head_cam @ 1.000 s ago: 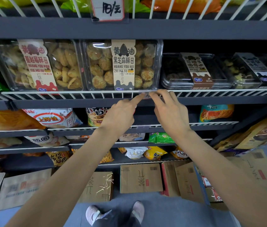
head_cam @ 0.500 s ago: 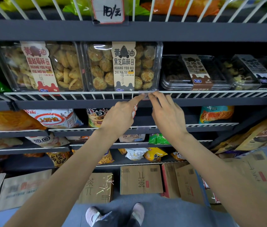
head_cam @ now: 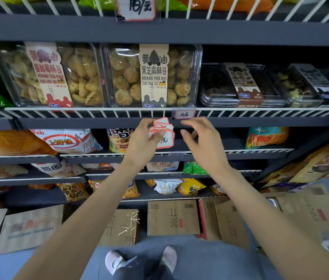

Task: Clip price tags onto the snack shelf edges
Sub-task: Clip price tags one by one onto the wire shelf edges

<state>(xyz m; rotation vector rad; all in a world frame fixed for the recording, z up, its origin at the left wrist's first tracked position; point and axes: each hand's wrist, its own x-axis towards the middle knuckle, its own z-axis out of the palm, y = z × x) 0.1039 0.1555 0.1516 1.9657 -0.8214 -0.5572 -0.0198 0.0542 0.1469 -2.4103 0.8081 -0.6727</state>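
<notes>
A small price tag (head_cam: 183, 114) in a clear holder hangs on the white wire edge (head_cam: 99, 113) of the cookie shelf, below the black sesame cookie box (head_cam: 151, 75). My left hand (head_cam: 144, 145) is just below that edge and grips a fanned stack of red-bordered price tags (head_cam: 164, 132). To their right, my right hand (head_cam: 202, 142) has its fingers spread and holds nothing. Another handwritten price tag (head_cam: 137, 8) is clipped to the shelf above.
Clear cookie boxes (head_cam: 54, 75) and dark snack trays (head_cam: 240, 85) line the shelf. Chip bags (head_cam: 66, 141) fill the lower shelves. Cardboard boxes (head_cam: 172, 217) lie on the floor by my feet (head_cam: 139, 259). Snack bags (head_cam: 321, 160) lean at the right.
Both hands have dropped away from the wire edge, leaving the small tag clipped there. The stack of tags in my left hand has come into view.
</notes>
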